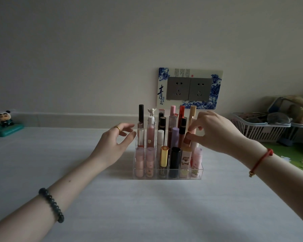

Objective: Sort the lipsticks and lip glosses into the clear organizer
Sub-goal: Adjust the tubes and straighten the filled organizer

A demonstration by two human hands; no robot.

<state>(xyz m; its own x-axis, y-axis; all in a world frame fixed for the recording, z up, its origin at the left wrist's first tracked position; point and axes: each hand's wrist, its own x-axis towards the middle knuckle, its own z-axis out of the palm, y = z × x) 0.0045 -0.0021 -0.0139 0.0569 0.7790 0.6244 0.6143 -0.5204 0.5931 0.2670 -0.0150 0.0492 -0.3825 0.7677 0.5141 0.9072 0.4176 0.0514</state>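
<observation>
The clear organizer stands mid-table, tiered, filled with several upright lipsticks and lip glosses. A gold-capped lipstick and a black one are in the front row. My right hand reaches over the right side and pinches the top of a brown-red tube in a middle row. My left hand hovers by the organizer's left side with relaxed, spread fingers, holding nothing.
A white table runs to the wall. A panda figurine on a green base sits far left. White baskets with clutter stand at the right. A decorated double wall socket is behind the organizer.
</observation>
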